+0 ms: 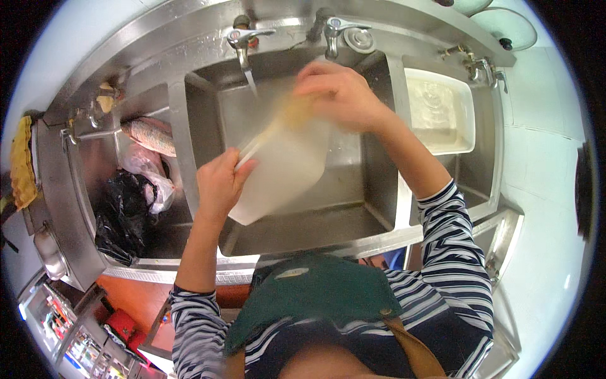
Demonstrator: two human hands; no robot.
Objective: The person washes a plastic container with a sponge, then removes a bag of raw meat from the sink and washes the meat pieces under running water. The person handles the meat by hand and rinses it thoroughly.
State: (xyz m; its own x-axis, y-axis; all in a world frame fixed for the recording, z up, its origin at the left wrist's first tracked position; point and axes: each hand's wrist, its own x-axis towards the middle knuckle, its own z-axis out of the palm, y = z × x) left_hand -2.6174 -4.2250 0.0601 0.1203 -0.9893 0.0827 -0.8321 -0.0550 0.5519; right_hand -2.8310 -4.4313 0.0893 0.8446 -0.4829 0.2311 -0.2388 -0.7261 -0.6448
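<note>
My left hand (pixel 218 182) grips the rim of a white plastic tub (pixel 284 166), thumb over the edge. The tub is tilted above the middle basin of a stainless steel sink (pixel 378 189). At its far end my right hand (pixel 343 97) is blurred by motion, with a yellowish scrubbing pad or sponge (pixel 299 112) under its fingers against the tub. The pad's exact shape cannot be told. Water runs from the left chrome tap (pixel 242 47) into the basin behind the tub.
A second chrome tap (pixel 332 35) and a round drain strainer (pixel 359 40) are at the back ledge. In the right basin sits a white tub (pixel 440 111) holding water. The left basin holds whole fish (pixel 150 136), a clear plastic bag (pixel 163 192) and a black plastic bag (pixel 124 208).
</note>
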